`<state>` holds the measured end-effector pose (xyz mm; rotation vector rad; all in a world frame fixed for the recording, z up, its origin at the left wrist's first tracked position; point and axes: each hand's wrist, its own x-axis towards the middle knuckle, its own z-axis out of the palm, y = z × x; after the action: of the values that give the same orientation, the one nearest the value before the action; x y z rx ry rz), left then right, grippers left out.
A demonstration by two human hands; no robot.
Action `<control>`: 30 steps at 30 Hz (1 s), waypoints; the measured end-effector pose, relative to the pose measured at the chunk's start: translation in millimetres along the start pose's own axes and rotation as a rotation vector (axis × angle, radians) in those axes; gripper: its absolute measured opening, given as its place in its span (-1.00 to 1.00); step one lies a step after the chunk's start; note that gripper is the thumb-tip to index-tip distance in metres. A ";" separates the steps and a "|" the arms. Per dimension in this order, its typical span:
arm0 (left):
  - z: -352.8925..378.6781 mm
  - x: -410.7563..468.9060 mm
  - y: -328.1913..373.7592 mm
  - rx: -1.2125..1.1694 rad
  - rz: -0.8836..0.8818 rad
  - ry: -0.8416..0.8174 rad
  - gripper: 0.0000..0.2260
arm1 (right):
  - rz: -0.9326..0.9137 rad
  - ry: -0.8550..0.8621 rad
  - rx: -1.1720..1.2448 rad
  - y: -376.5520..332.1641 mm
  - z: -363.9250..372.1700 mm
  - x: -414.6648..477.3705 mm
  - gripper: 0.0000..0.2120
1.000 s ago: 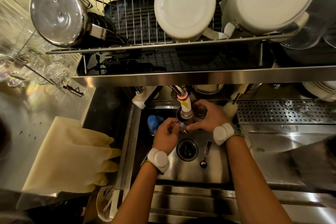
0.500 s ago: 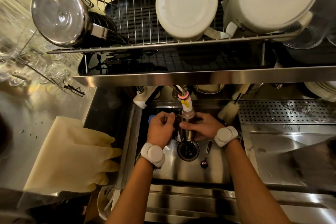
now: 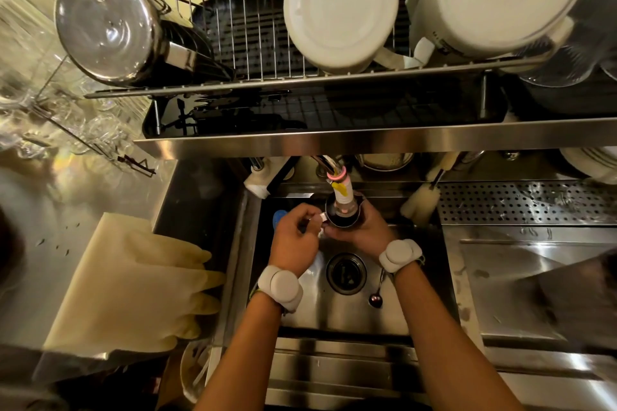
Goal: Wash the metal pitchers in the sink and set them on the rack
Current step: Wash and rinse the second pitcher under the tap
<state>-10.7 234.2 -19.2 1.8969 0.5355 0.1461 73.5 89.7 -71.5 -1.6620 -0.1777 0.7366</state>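
Steel, small and round-mouthed, the pitcher (image 3: 345,221) sits in the right grip (image 3: 365,231), fingers curled round its body, while the left grip (image 3: 293,240) pinches its handle. It is held over the sink (image 3: 334,314), mouth up under the tap (image 3: 341,190). Rinsing looks underway and racking is left. A second pitcher (image 3: 107,23), shiny and wet, already lies on the wire rack (image 3: 253,43) above

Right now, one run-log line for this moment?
stage: washing | pitcher: under tap | right hand: grips body | left hand: pinches handle | rack: pending
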 end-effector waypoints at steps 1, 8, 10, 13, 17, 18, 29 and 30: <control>0.5 0.4 -2.9 -0.008 0.005 0.007 -0.90 | -0.040 0.016 -0.011 -3.4 -1.1 0.2 -0.21; 6.1 3.6 -14.1 -0.075 -0.016 0.004 -0.86 | -0.130 0.029 -0.110 -6.5 -11.0 3.6 -0.18; 8.0 4.5 -15.1 -0.075 -0.030 -0.005 -0.86 | -0.136 0.046 -0.168 -7.3 -12.8 3.3 -0.20; 11.3 6.5 -16.8 -0.046 -0.076 -0.004 -0.85 | -0.201 0.106 -0.264 -11.0 -13.6 6.0 -0.22; 15.7 8.5 -16.9 0.016 -0.076 -0.053 -0.75 | -0.312 0.230 -0.344 -15.1 -14.0 7.9 -0.23; 16.2 9.0 -15.0 0.015 -0.073 -0.058 -0.74 | -0.332 0.243 -0.357 -15.8 -14.1 8.8 -0.24; 22.7 7.2 -10.3 -0.002 -0.130 -0.135 -0.75 | -0.346 0.222 -0.602 -33.6 -22.7 10.5 -0.21; 22.4 6.0 -11.7 0.000 -0.145 -0.143 -0.76 | -0.312 0.201 -0.620 -35.0 -24.8 9.3 -0.19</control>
<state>-1.1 221.1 -39.4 1.8449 0.5722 -0.0836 104.3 82.3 -41.2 -2.2126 -0.5513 0.2800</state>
